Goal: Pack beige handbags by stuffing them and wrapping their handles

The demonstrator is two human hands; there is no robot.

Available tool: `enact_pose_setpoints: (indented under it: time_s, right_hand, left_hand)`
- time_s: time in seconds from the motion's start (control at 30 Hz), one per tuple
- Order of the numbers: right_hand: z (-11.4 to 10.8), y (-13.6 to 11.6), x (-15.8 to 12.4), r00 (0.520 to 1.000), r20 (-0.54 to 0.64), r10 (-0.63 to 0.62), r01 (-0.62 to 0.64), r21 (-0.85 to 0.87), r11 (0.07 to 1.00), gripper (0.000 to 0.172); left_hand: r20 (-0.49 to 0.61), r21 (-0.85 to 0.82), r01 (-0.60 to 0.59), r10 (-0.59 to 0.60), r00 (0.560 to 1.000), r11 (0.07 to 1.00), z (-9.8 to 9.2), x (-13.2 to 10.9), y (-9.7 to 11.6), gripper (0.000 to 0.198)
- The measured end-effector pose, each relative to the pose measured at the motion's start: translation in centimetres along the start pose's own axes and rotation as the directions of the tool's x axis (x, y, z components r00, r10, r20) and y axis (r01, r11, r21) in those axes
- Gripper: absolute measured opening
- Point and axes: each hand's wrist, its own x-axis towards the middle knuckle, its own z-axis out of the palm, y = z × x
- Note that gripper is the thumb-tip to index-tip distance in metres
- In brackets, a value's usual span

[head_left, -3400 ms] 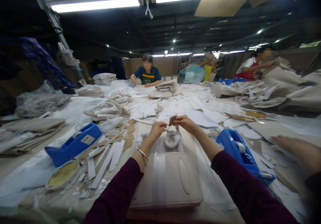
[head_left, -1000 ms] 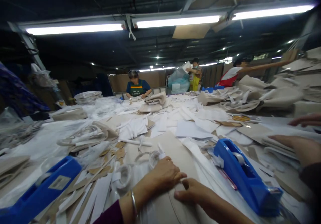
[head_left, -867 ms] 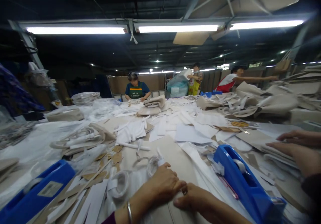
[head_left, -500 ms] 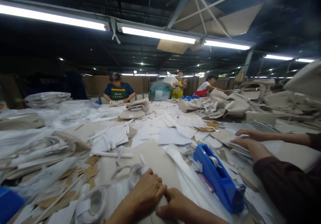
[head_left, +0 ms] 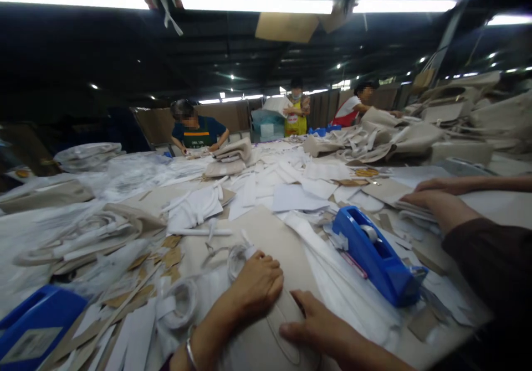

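My left hand (head_left: 258, 279) is curled closed over a beige fabric bag (head_left: 276, 232) on the table. What its fingers grip is hidden. A thin loop of strap (head_left: 286, 344) runs down from under it across the beige fabric. Beside that loop is my right hand (head_left: 313, 322), thumb and forefinger apart, with nothing visible between them. A coiled, wrapped strap (head_left: 236, 263) pokes out just behind my left hand. Another white coil (head_left: 183, 303) lies to the left of my left wrist.
A blue tape dispenser (head_left: 378, 260) stands right of my hands, another blue dispenser (head_left: 39, 326) at lower left. A co-worker's hands (head_left: 436, 199) rest on stacked pieces at right. White paper (head_left: 297, 198), brown scraps (head_left: 172, 257) and beige bags (head_left: 228, 155) cover the table. Other people work beyond.
The view has tipped downward and shifted left. My hands, close together before, are now apart, and the strap loop shows between them. The right thumb and forefinger have spread.
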Motion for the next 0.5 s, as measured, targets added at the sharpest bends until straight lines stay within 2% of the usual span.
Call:
enact_pose_setpoints:
  time_s: [0.1,0.27,0.4,0.5]
  right_hand:
    - [-0.3,-0.8,-1.3,0.999,0.001,0.049,-0.049,0.026,0.998,0.068]
    - [-0.2,-0.7,-2.0,0.999,-0.032,-0.006,0.007,0.033,0.999,0.069]
    - [0.3,-0.4,-2.5,0.994,-0.105,-0.034,0.041,0.063,0.997,0.066]
    - [0.5,-0.3,-2.4,0.993,-0.116,-0.026,0.046,0.178,0.983,0.072]
  left_hand:
    - [0.065,0.008,0.003,-0.004,0.998,1.0,-0.4,0.7,0.1,0.027]
    - [0.172,-0.085,-0.003,0.018,0.985,0.996,-1.2,1.5,-0.1,0.03]
    - [0.193,-0.168,0.01,0.023,0.981,0.986,-1.4,1.7,-0.5,0.033]
    - [0.185,-0.245,0.024,0.022,0.982,0.969,-1.3,1.7,-0.7,0.033]
